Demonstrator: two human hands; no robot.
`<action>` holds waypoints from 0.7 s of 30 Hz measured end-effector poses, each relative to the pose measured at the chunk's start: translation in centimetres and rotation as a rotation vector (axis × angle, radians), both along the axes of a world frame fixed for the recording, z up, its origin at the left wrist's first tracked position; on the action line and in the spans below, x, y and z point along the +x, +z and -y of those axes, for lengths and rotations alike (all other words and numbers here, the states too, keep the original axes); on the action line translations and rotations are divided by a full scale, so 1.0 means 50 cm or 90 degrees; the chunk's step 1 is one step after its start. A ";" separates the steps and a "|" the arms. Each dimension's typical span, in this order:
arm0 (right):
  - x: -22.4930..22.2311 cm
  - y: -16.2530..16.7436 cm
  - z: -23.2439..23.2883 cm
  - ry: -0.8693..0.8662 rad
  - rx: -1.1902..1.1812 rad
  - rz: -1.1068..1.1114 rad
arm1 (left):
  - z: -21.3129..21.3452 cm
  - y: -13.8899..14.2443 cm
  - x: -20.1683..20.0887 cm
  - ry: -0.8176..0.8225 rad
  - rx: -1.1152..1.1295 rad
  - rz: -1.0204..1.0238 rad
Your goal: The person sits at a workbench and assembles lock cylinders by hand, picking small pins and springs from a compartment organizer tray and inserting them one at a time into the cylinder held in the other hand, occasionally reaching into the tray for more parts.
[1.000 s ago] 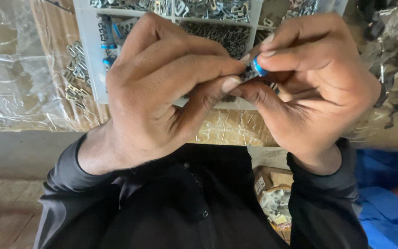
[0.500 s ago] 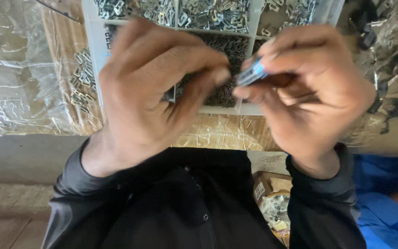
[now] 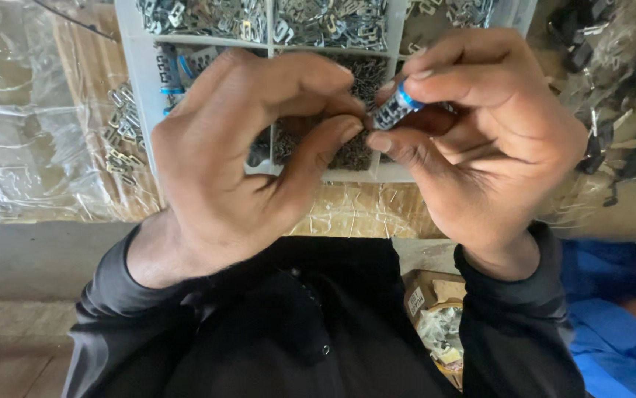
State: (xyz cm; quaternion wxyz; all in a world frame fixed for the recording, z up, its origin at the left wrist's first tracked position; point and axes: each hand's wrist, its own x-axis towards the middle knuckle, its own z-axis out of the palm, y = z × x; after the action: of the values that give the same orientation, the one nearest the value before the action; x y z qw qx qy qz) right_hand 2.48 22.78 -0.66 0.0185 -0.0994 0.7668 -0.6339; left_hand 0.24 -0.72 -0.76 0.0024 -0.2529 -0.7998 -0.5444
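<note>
My right hand (image 3: 480,147) pinches a small metal part with a blue band (image 3: 397,107) between thumb and forefinger. My left hand (image 3: 251,147) is closed beside it, with thumb and fingertips meeting the near end of the part. Whatever sits between the left fingertips is hidden. Both hands hover over a white compartment tray (image 3: 135,81) filled with small metal clips.
Loose metal clips (image 3: 120,147) lie left of the tray on plastic-wrapped cardboard. Clear plastic sheeting (image 3: 15,147) covers the left side. Dark metal pieces (image 3: 627,96) are piled at the right. A small box of parts (image 3: 436,324) sits below, beside blue fabric (image 3: 613,324).
The left hand drew apart from the part half a second ago and has closed in on it again. The camera view shifted slightly downward over the tray.
</note>
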 end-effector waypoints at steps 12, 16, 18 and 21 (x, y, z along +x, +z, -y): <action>0.000 -0.014 -0.003 0.012 0.008 -0.063 | -0.004 -0.003 0.008 -0.026 0.056 -0.005; 0.012 -0.023 -0.007 -0.002 0.026 -0.082 | -0.006 -0.006 0.008 -0.028 0.069 -0.004; 0.013 -0.024 -0.010 0.003 0.036 -0.084 | -0.008 0.007 -0.004 -0.042 0.064 0.024; 0.004 -0.022 -0.012 0.003 0.000 -0.095 | -0.010 0.049 -0.035 -0.076 0.067 0.047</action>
State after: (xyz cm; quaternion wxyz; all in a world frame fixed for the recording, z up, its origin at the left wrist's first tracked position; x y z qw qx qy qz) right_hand 2.70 23.38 -1.78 -0.0371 -0.1485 0.7659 -0.6245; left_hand -1.53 -0.22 1.67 -0.0464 -0.2790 -0.7534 -0.5937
